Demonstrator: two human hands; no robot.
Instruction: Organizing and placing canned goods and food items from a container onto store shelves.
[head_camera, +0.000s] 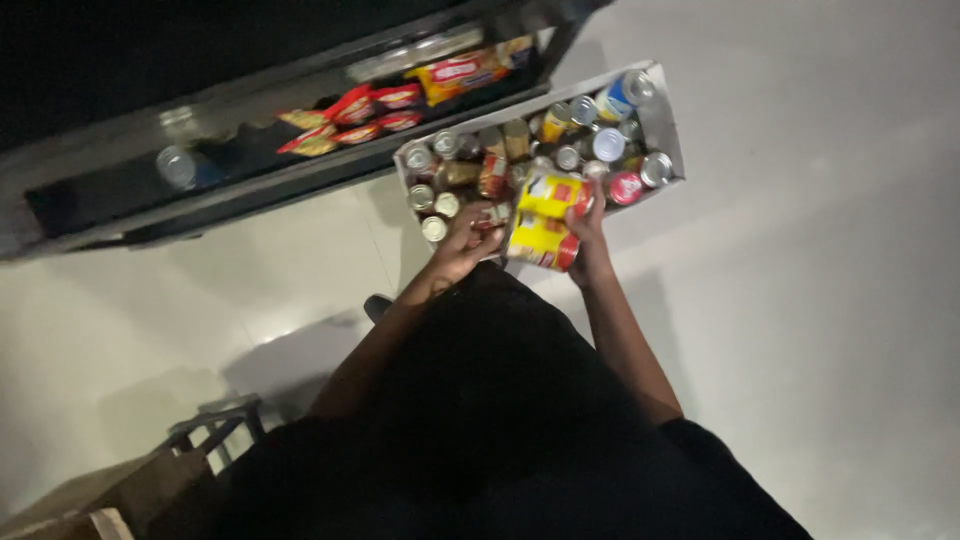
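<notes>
A white cardboard box (665, 125) on the pale floor holds several tins and jars. My right hand (590, 235) grips two yellow canisters with red lids (545, 215), stacked one on the other at the box's near edge. My left hand (462, 245) reaches into the box's near left corner and rests on a small reddish tin (492, 215); I cannot tell whether it grips it. Both forearms stretch out from my dark clothing.
A low dark shelf (250, 175) runs along the top left, with red and yellow snack packets (360, 112) and a tin (178, 165) on it. A brown carton (90, 500) and a metal frame (215, 425) sit at the bottom left.
</notes>
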